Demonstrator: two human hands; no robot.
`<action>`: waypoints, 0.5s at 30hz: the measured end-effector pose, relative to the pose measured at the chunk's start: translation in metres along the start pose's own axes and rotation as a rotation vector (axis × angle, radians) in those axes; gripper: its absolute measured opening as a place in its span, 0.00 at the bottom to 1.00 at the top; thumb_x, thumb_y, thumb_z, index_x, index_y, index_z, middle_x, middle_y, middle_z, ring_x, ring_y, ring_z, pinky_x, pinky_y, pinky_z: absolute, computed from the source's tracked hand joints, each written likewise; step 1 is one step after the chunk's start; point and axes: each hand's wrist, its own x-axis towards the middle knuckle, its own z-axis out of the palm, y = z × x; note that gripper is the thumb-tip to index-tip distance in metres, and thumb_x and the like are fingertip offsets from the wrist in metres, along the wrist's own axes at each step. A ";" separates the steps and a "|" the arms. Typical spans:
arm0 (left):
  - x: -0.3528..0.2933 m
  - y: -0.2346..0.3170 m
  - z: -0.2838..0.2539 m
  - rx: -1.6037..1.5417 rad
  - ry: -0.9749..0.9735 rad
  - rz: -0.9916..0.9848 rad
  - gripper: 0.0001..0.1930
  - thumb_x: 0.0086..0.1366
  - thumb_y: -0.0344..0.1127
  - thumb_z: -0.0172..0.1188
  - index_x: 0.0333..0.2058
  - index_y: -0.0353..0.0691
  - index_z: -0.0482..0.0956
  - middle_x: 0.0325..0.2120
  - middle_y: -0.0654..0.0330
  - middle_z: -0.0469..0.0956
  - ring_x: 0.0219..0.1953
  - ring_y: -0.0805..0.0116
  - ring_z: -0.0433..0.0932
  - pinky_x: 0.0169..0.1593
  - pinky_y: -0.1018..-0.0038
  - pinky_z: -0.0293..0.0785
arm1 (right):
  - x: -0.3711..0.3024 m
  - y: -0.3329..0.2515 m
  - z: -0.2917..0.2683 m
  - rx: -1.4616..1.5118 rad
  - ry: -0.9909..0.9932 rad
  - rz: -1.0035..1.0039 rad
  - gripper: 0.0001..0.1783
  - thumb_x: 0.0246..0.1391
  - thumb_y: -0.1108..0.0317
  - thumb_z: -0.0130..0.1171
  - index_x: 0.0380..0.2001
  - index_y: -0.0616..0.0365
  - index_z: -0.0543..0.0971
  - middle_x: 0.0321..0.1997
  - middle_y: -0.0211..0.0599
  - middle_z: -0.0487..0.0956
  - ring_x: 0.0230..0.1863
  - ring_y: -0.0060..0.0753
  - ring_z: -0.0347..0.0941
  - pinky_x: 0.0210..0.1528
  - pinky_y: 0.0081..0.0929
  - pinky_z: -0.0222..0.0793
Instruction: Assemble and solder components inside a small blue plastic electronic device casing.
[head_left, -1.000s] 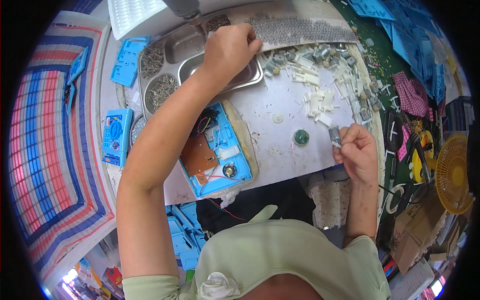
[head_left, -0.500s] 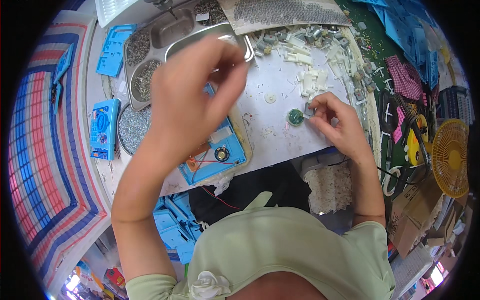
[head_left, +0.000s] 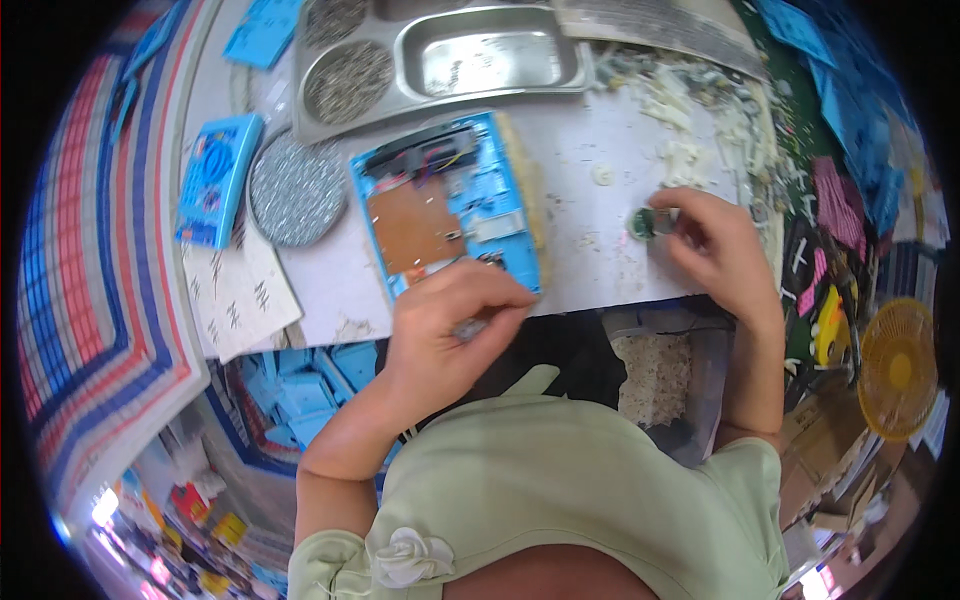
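My left hand (head_left: 450,325) is over the near edge of an open blue plastic casing (head_left: 517,262). Its thumb and index finger are pinched together by the casing's near right corner; anything between them is too small to see. Inside the casing lie a brown circuit board (head_left: 412,228), a black part with thin wires along the far side and a pale block at the right. Farther right, my right hand (head_left: 728,255) has its fingertips closed at a small grey part (head_left: 662,222). A round green piece (head_left: 640,224) sits against that part, just above the table.
A steel compartment tray (head_left: 490,92) holding small metal pieces stands behind the casing. To the left are a bowl of small silvery parts (head_left: 298,190) and a blue boxed device (head_left: 218,180). White plastic parts (head_left: 685,163) and a white disc (head_left: 602,176) lie on the right.
My left hand has come down from in front of the steel tray to the casing's near edge, uncovering the circuit board. My right hand stays beside the green piece. The whole view has shifted.
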 end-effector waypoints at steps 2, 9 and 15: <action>0.001 -0.005 0.003 -0.003 -0.002 0.023 0.08 0.60 0.20 0.66 0.39 0.34 0.84 0.33 0.55 0.82 0.34 0.67 0.83 0.37 0.75 0.80 | -0.007 -0.007 0.007 0.374 -0.011 0.147 0.24 0.51 0.78 0.67 0.53 0.57 0.80 0.31 0.22 0.75 0.26 0.08 0.67 0.30 0.12 0.61; -0.008 -0.006 0.004 -0.147 0.007 -0.125 0.16 0.64 0.20 0.66 0.49 0.36 0.76 0.39 0.61 0.80 0.40 0.77 0.81 0.43 0.79 0.79 | 0.001 -0.068 0.080 1.261 -0.188 0.233 0.26 0.55 0.80 0.67 0.58 0.64 0.75 0.32 0.22 0.75 0.33 0.11 0.70 0.38 0.13 0.66; -0.011 -0.009 0.002 -0.162 0.014 -0.116 0.18 0.63 0.20 0.66 0.50 0.36 0.74 0.40 0.61 0.79 0.41 0.76 0.81 0.43 0.80 0.79 | 0.010 -0.067 0.085 1.235 -0.280 0.245 0.27 0.57 0.79 0.67 0.59 0.64 0.74 0.33 0.24 0.76 0.35 0.12 0.72 0.39 0.14 0.67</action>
